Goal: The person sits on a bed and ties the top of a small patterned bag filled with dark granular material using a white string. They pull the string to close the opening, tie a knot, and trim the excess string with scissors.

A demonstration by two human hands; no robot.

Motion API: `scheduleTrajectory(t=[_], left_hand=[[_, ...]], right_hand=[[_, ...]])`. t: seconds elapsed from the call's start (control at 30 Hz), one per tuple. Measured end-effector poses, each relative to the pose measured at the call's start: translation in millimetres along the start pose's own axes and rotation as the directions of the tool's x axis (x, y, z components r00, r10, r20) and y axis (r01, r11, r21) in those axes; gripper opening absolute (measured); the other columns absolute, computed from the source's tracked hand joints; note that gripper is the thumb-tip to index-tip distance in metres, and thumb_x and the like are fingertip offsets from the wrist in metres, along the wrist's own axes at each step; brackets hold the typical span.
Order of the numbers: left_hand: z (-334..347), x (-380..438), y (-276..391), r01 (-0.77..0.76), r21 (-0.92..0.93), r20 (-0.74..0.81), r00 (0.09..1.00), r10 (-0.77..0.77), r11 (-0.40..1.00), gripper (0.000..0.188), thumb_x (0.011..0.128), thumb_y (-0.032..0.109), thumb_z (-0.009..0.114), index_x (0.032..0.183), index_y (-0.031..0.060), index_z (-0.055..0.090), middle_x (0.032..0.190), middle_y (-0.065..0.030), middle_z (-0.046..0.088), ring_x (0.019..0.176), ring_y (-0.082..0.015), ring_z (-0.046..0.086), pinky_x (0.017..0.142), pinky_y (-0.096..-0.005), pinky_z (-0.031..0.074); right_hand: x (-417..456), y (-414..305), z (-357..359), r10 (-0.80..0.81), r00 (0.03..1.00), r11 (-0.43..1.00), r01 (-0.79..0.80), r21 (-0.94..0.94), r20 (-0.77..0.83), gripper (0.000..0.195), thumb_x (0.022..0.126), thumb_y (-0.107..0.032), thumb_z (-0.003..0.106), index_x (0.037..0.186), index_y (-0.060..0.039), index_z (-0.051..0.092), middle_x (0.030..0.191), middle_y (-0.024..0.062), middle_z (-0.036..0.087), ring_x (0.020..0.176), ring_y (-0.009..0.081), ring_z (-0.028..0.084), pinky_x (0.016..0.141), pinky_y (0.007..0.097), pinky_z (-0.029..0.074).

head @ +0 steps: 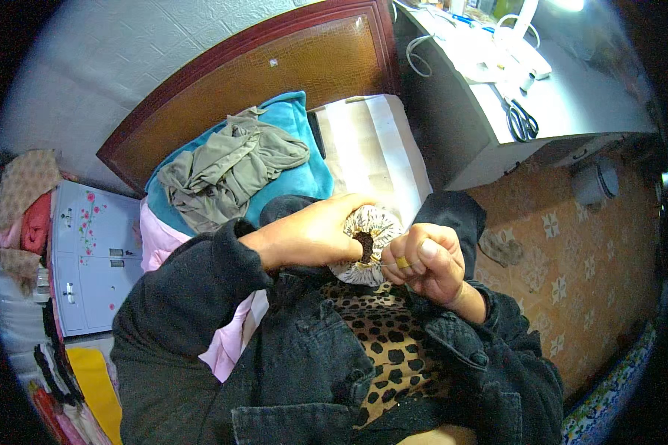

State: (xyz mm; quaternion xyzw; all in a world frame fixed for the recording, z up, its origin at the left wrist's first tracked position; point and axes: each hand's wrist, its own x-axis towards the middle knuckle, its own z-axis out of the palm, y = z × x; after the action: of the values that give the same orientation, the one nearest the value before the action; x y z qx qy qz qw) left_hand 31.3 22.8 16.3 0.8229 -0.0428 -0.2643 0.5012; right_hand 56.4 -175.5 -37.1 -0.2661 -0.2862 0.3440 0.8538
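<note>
A round piece of gathered fabric [383, 222], pale with dark marks and a dark brown centre, is in front of my body. My left hand [320, 231] grips it from the left, with a finger at the dark centre. Close against its right side is my right hand [426, 261], fingers curled, a yellow band around one finger. A thin thread runs from the fabric's centre to the right fingers, which pinch it. Whether a needle is in those fingers cannot be told.
Crumpled grey-green cloth [222, 167] lies on a teal pillow [318, 181], beside a striped pillow [389, 144] at the headboard [312, 61]. A white desk [579, 105] at the upper right bears black-handled scissors [520, 119], a thread spool [527, 82] and a lamp. A bucket [595, 182] stands on the tiled floor.
</note>
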Motion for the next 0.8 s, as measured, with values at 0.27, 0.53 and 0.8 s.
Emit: scheduleTrajectory(t=[0.27,0.53,0.8], left_hand=[[-0.6,12.3,-5.2,0.126,0.237,0.069,0.987,-0.146,0.963,0.054,0.073,0.009,0.07,0.124,-0.0003,0.052,0.109,-0.0233,0.064,0.106,-0.0328,0.062,0.088,-0.0374,0.048],[20.3,16.9,0.9,0.138,0.554,-0.172,0.984,-0.05,0.821,0.051,0.07,0.017,0.073,0.117,0.0037,0.056,0.101,-0.0234,0.065,0.097,-0.0399,0.062,0.083,-0.044,0.05],[10.6,24.3,14.2,0.027,0.55,-0.173,0.982,0.082,0.835,0.036,0.074,0.018,0.069,0.108,0.0064,0.065,0.097,-0.0209,0.067,0.091,-0.0378,0.064,0.077,-0.043,0.052]], right_hand=[[6.8,2.8,0.5,0.022,0.997,1.0,-0.022,-0.003,0.078,0.036,0.097,-0.023,0.043,0.066,-0.0051,0.044,0.053,0.0016,0.037,0.047,0.0101,0.03,0.045,0.0263,0.03],[1.1,4.5,-16.3,0.055,0.991,0.998,-0.05,-0.04,0.125,0.032,0.098,-0.018,0.042,0.07,-0.0036,0.046,0.065,0.0024,0.046,0.059,0.014,0.04,0.058,0.0292,0.034],[5.2,-10.4,-1.6,-0.054,0.998,0.995,0.057,-0.086,0.029,0.036,0.096,-0.022,0.044,0.064,-0.0039,0.043,0.055,0.0042,0.04,0.05,0.013,0.035,0.049,0.0282,0.033]])
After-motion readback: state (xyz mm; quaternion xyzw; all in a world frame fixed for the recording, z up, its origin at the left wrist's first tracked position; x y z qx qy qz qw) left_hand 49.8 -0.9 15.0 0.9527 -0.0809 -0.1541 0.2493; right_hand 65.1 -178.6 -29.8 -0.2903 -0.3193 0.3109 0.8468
